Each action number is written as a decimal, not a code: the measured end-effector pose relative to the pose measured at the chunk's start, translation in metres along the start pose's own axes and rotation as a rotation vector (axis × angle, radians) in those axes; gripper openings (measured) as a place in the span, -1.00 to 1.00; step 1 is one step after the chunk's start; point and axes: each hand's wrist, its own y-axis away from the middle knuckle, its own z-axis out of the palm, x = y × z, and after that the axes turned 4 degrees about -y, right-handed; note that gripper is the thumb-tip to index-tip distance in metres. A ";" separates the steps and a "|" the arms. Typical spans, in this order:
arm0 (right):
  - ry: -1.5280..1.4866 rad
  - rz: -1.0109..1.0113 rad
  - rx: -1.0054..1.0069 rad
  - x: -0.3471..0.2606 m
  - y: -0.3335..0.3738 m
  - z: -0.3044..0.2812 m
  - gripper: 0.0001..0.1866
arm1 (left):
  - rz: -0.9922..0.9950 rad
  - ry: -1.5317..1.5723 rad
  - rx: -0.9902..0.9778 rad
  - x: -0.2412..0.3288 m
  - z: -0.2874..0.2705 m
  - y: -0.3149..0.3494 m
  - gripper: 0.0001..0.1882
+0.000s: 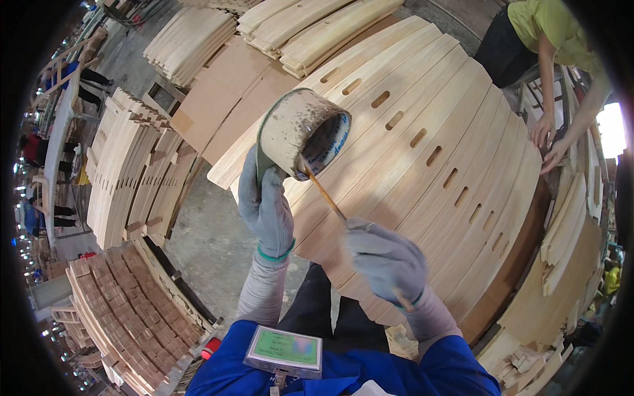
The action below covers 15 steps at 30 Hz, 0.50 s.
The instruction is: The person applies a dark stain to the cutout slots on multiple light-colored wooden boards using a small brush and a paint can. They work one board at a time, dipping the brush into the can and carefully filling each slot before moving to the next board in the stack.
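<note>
My left hand (269,208), in a grey glove, grips a round, stained tub (287,132) from below and tilts its mouth to the right. Dark residue and blue markings show inside the rim. In my gloved right hand (386,257) is a thin wooden stick (325,193), its far tip at the tub's mouth and its other end poking out behind the hand. Whether that tip carries bristles cannot be seen. Beneath both hands lies a row of pale wooden boards (396,191), set edge to edge, several with an oval slot.
At the right edge another person's hands (551,142) reach to the boards' ends. Stacked slats (132,171) stand at the left, brown wooden blocks (125,310) at lower left. More boards (310,30) lie at the back beside a brown sheet (224,99). A badge (284,346) hangs at my chest.
</note>
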 end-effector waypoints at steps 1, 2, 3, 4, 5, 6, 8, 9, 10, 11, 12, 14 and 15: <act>-0.045 0.025 0.104 0.001 0.000 -0.002 -0.93 | 0.000 0.024 -0.027 0.000 -0.002 0.000 -0.55; -0.092 0.050 0.207 0.005 0.000 -0.003 -0.93 | 0.000 0.048 -0.053 0.001 -0.004 -0.001 -0.55; -0.139 0.074 0.310 0.009 0.000 -0.004 -0.93 | -0.022 0.073 -0.040 0.002 -0.002 0.000 -0.54; -0.139 0.085 0.367 0.016 -0.007 -0.002 -0.87 | -0.044 0.103 -0.027 0.003 0.001 0.000 -0.54; -0.161 0.089 0.390 0.014 -0.010 0.000 -0.86 | -0.067 0.133 -0.013 0.004 0.004 0.000 -0.53; -0.183 0.091 0.413 0.012 -0.013 0.001 -0.84 | -0.081 0.143 -0.020 0.003 0.003 0.000 -0.53; -0.250 0.107 0.488 0.011 -0.017 0.003 -0.82 | -0.093 0.139 -0.049 0.005 -0.005 -0.004 -0.53; -0.280 0.125 0.540 0.011 -0.017 0.001 -0.81 | -0.101 0.134 -0.073 0.006 -0.008 -0.006 -0.54; -0.296 0.153 0.592 0.010 -0.017 -0.001 -0.81 | -0.116 0.135 -0.080 0.007 -0.006 -0.005 -0.54; -0.316 0.173 0.591 0.013 -0.017 0.001 -0.80 | -0.129 0.134 -0.089 0.008 -0.004 -0.006 -0.54; -0.336 0.192 0.590 0.018 -0.016 0.007 -0.78 | -0.135 0.128 -0.079 0.010 0.002 -0.006 -0.54; -0.396 0.234 0.586 0.021 -0.017 0.010 -0.77 | -0.147 0.117 -0.077 0.011 0.003 -0.008 -0.54; -0.429 0.262 0.586 0.019 -0.014 0.011 -0.76 | -0.160 0.116 -0.087 0.007 -0.003 -0.007 -0.54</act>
